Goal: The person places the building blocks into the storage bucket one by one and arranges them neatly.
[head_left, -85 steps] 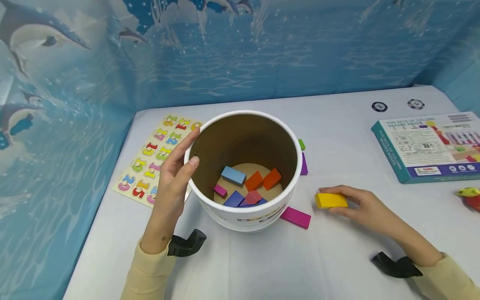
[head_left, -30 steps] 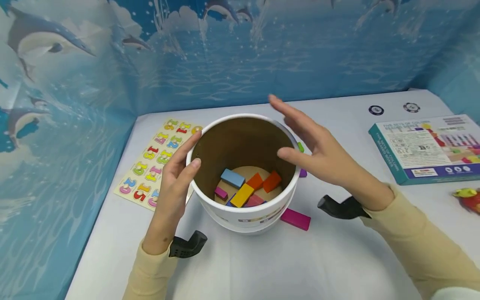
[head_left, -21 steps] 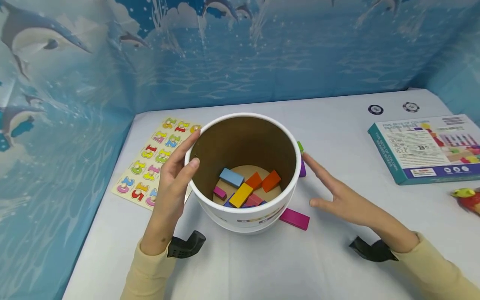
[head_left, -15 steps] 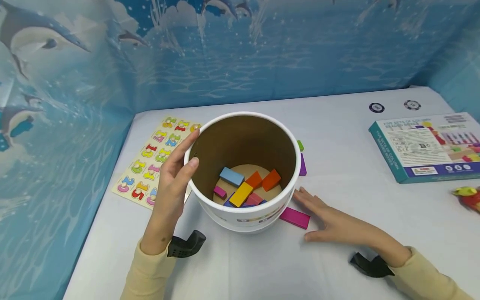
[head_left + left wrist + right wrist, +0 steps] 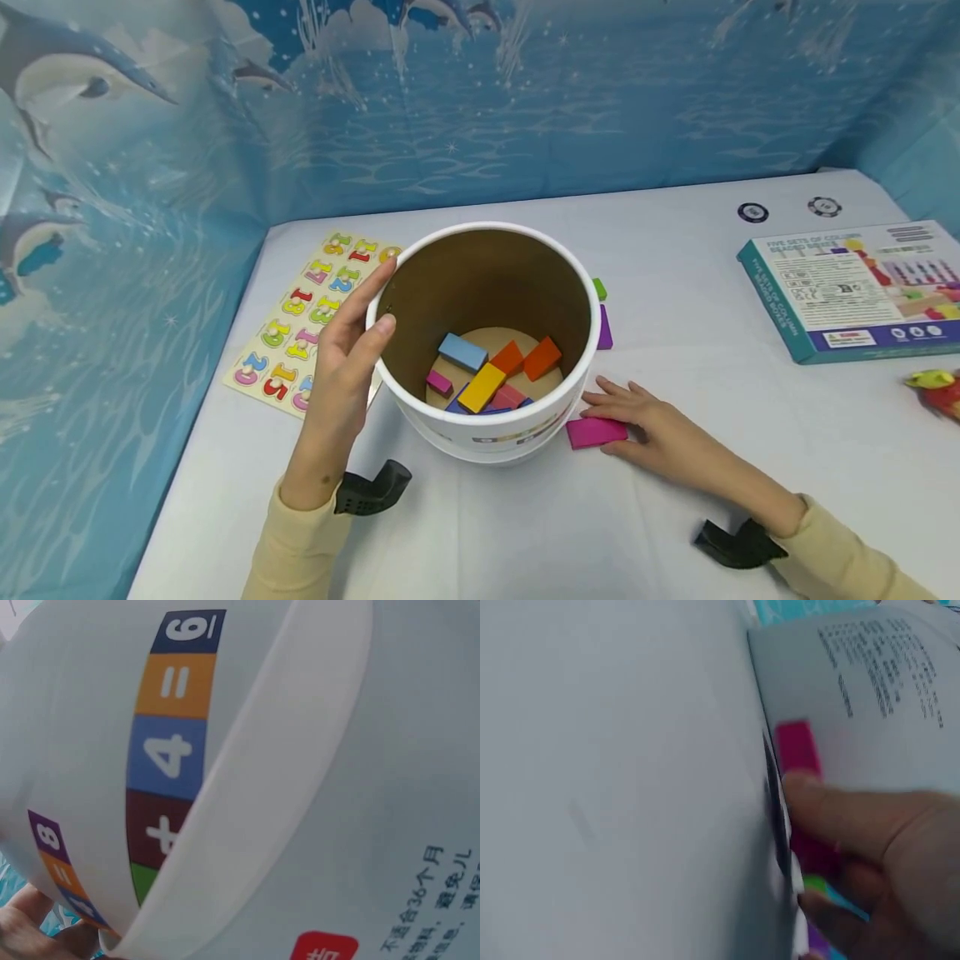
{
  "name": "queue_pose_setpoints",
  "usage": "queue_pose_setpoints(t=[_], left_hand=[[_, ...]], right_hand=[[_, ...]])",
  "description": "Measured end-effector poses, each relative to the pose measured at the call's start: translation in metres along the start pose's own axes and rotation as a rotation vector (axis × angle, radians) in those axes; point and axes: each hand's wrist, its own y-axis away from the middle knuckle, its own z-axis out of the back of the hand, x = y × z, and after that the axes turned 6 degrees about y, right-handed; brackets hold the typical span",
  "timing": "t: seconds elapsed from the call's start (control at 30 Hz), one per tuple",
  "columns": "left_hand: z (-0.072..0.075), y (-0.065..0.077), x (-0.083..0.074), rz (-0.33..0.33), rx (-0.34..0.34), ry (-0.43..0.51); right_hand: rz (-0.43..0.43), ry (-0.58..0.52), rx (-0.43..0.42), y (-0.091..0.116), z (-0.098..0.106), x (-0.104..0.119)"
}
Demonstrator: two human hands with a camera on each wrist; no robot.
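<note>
A white bucket (image 5: 480, 429) stands at the middle of the table, its mouth tilted toward the head camera. My left hand (image 5: 348, 358) holds its left side, thumb and index fingertip at the rim. Inside lie several wooden blocks, among them a yellow block (image 5: 482, 388), a light blue block (image 5: 462, 352) and an orange block (image 5: 542, 358). My right hand (image 5: 660, 433) pinches a magenta block (image 5: 592, 433) between thumb and fingers, low beside the bucket's right side. In the right wrist view, the thumb lies across the magenta block (image 5: 798, 746).
Partly hidden behind the bucket are a purple block (image 5: 605, 327) and a green block (image 5: 600, 289). A number puzzle board (image 5: 300, 321) lies at left. On the right are a boxed set (image 5: 862, 292), two round chips (image 5: 753, 212) and a red-and-yellow toy (image 5: 941, 392).
The right hand released the yellow block into the bucket, then moved down to the magenta block on the table. That block has turned slightly under its fingers. The left hand stays at the bucket.
</note>
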Motion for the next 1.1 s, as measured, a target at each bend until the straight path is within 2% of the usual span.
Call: queue_pose_setpoints(t=[0.1, 0.17, 0.27, 0.33, 0.4, 0.5, 0.6, 0.7, 0.93, 1.03, 1.1], left_hand=[[0.000, 0.000, -0.001, -0.003, 0.000, 0.003], [-0.001, 0.001, -0.001, -0.007, 0.002, 0.010], [-0.001, 0.001, -0.002, -0.010, 0.005, 0.025], [-0.001, 0.001, -0.003, -0.011, 0.008, 0.030], [-0.001, 0.001, -0.003, -0.012, 0.010, 0.030], [-0.001, 0.001, -0.002, -0.011, 0.012, 0.024], [-0.001, 0.000, -0.001, -0.007, 0.012, 0.016], [-0.001, 0.000, -0.001, -0.001, 0.007, 0.008], [-0.001, 0.000, -0.001, 0.000, 0.003, 0.003], [-0.001, 0.000, -0.001, -0.006, 0.007, 0.012], [-0.001, -0.001, -0.001, -0.011, 0.008, 0.015]], right_hand=[[0.002, -0.071, 0.106, 0.000, 0.022, 0.002], [0.040, -0.143, 0.190, 0.001, 0.042, 0.007], [0.185, -0.290, 0.291, 0.000, 0.074, 0.018], [0.300, -0.407, 0.326, -0.004, 0.094, 0.028], [0.394, -0.494, 0.337, -0.011, 0.112, 0.041], [0.519, -0.567, 0.303, -0.026, 0.131, 0.057], [0.579, -0.598, 0.239, -0.046, 0.144, 0.072], [0.560, -0.620, 0.200, -0.069, 0.150, 0.087], [0.346, -0.589, 0.268, -0.119, 0.146, 0.116], [0.323, -0.501, 0.317, -0.134, 0.144, 0.121], [0.335, -0.401, 0.359, -0.142, 0.143, 0.124]])
